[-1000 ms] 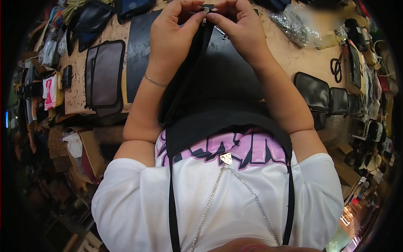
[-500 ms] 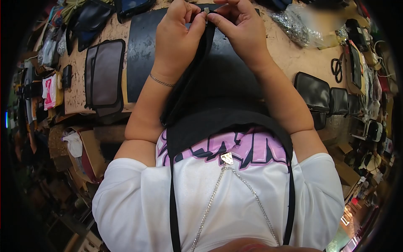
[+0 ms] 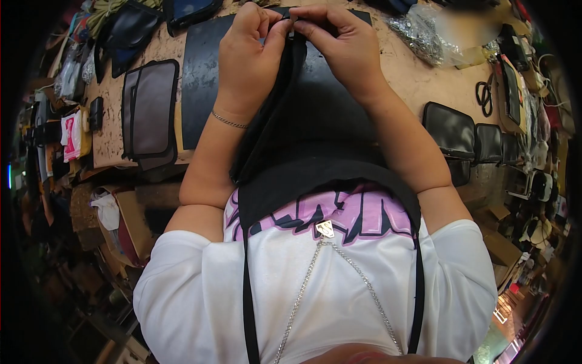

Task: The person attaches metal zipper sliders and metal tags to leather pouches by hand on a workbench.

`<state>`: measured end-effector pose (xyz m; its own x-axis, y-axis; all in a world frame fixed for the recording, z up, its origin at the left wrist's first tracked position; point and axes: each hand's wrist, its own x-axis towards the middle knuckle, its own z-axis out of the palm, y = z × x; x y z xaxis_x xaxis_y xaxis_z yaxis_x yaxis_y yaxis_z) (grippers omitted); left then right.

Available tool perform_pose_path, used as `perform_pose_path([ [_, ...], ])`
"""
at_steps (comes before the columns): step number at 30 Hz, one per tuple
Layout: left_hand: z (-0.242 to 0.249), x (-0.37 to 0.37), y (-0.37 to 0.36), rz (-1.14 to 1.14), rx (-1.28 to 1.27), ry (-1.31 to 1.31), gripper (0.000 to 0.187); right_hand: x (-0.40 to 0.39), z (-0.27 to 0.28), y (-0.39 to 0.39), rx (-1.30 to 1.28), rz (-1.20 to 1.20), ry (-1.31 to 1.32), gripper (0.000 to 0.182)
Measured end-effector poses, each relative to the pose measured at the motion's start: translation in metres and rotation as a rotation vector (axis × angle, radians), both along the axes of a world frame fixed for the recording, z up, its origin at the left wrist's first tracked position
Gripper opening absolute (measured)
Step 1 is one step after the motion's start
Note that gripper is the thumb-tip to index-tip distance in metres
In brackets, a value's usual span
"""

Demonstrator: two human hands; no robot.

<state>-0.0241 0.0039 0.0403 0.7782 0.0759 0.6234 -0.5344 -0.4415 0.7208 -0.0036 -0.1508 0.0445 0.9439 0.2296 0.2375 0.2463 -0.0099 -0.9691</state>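
My left hand and my right hand meet at the top edge of a black fabric bag piece held up over the workbench. Both pinch the same spot on its upper edge, fingertips touching; the small metal part seen there earlier is hidden under the fingers. The black piece hangs down toward my chest. A thin bracelet sits on my left wrist. Under the hands lies a black sheet on the tan workbench.
Grey bag panels lie at the left. Black pouches sit at the right, with scissors and a bag of metal fittings beyond. Cardboard boxes and clutter stand below the bench's left edge.
Both hands have shifted slightly down and closed tighter together on the fabric's top edge; the small metal piece visible between the fingers before is now covered.
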Motion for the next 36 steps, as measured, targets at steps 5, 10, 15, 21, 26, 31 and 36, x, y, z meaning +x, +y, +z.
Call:
perform_pose_path([
  [5,0.002,-0.003,0.001,0.046,0.044,0.066,0.015,0.001,-0.001,-0.001,-0.093,-0.021,-0.144,0.018],
  [10,-0.003,-0.001,0.003,0.052,0.054,0.060,0.014,0.002,-0.011,0.000,-0.062,-0.050,-0.208,0.013],
  [15,-0.009,0.007,0.007,-0.115,-0.179,0.092,0.014,0.000,-0.003,0.000,-0.105,-0.051,-0.208,0.015],
  [21,-0.015,0.006,0.011,-0.207,-0.265,0.162,0.018,0.003,-0.006,0.003,-0.029,-0.089,-0.076,0.022],
  [26,-0.007,0.004,0.006,-0.186,-0.224,0.139,0.015,-0.001,0.003,0.003,-0.125,-0.136,-0.116,0.019],
  [31,-0.011,0.004,0.006,-0.108,-0.124,0.109,0.014,-0.001,-0.002,0.004,-0.087,-0.111,-0.117,0.019],
  [36,-0.011,0.001,0.006,-0.068,-0.075,0.171,0.022,0.005,-0.010,0.003,0.047,-0.012,-0.022,0.018],
])
